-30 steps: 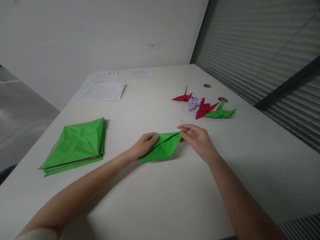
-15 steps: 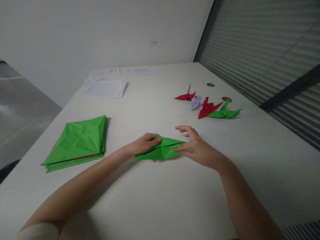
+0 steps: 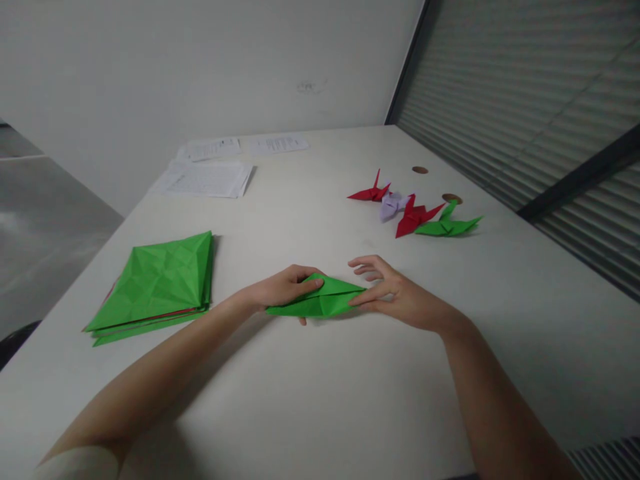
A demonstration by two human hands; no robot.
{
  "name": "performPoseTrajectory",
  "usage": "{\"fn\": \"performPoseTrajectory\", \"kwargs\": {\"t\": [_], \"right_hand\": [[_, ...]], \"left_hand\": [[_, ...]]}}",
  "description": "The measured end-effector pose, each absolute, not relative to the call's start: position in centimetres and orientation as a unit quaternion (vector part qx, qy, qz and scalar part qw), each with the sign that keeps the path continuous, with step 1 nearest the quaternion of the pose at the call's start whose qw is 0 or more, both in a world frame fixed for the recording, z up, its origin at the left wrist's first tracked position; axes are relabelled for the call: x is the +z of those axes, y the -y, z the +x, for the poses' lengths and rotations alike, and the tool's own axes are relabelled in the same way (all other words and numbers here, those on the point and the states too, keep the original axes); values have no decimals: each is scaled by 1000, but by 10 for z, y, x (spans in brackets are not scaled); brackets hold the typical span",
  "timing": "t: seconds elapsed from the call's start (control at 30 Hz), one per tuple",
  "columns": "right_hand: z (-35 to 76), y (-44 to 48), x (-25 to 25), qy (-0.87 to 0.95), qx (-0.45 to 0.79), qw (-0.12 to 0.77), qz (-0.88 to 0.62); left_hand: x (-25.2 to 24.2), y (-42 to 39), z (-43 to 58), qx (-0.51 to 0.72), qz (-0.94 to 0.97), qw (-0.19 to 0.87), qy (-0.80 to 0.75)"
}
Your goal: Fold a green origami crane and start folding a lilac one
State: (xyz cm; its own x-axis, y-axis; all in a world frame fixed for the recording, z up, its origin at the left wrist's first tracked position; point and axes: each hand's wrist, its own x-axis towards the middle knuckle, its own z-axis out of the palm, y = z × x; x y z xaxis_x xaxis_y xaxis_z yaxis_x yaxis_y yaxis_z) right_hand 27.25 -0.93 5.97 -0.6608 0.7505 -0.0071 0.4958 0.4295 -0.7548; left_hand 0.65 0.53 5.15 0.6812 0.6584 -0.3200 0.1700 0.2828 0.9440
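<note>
A folded green paper piece [image 3: 325,300] lies low over the white table [image 3: 320,393], held at both ends. My left hand [image 3: 280,290] grips its left end, fingers curled over the top and thumb below. My right hand [image 3: 390,293] pinches the pointed right tip with thumb and forefinger, while its other fingers are spread above.
A stack of creased green and red paper sheets [image 3: 155,283] lies at the left. Several folded paper cranes, red [image 3: 370,193], lilac [image 3: 393,205], red [image 3: 415,217] and green [image 3: 447,225], sit at the back right. Printed papers [image 3: 207,179] lie at the far edge. Window blinds run along the right.
The green piece has been flattened and lowered toward the table. My right hand turned palm-inward, shifting from pinching above the tip to gripping it from the side.
</note>
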Motion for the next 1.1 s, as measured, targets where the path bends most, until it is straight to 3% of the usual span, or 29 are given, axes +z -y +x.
{"fn": "performPoseTrajectory", "kwargs": {"t": [0.17, 1.1], "right_hand": [[275, 7, 59, 831, 391, 178, -353], [273, 8, 66, 814, 366, 301, -336]], "left_hand": [[49, -10, 3, 132, 546, 744, -363], [55, -14, -5, 164, 575, 727, -339]]}}
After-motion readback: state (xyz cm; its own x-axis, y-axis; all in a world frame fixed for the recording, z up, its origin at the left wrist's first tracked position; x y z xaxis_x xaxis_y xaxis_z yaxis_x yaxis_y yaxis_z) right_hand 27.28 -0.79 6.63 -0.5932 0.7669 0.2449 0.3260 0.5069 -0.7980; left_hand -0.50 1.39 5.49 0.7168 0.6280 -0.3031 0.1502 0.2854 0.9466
